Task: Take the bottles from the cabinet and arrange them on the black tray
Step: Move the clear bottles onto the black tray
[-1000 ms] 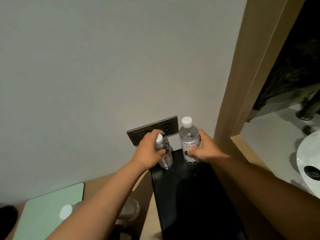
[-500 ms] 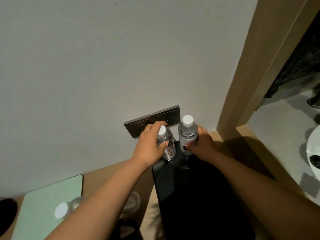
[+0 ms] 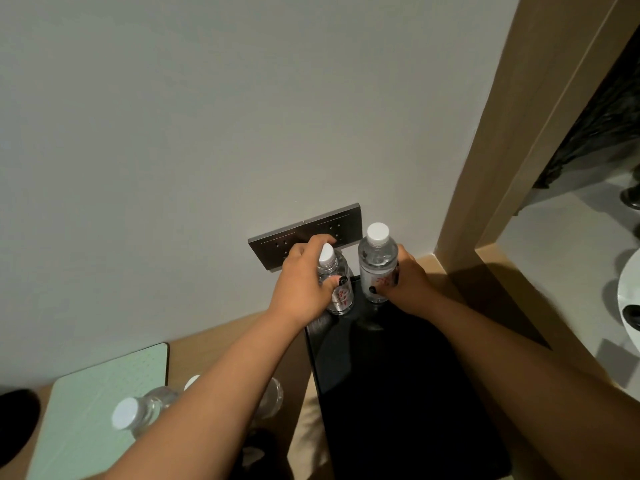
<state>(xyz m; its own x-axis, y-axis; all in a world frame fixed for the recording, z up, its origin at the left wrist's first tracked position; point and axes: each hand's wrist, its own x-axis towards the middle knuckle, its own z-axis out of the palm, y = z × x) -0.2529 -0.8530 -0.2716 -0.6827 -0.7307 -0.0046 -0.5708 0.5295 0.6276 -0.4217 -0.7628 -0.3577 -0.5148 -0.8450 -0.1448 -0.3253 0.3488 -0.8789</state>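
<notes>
The left hand [image 3: 300, 285] grips one water bottle [image 3: 337, 285] and the right hand [image 3: 407, 282] grips a taller water bottle [image 3: 376, 268], fingers curled round each. Both bottles stand at the black tray's [image 3: 398, 393] far edge, near the wall sockets [image 3: 304, 235]; the tray's nearer stretch lies bare.

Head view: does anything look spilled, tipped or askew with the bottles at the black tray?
Nothing stands out. The left hand and right hand each grip a capped, upright water bottle at the black tray's far end. No spill shows.
</notes>
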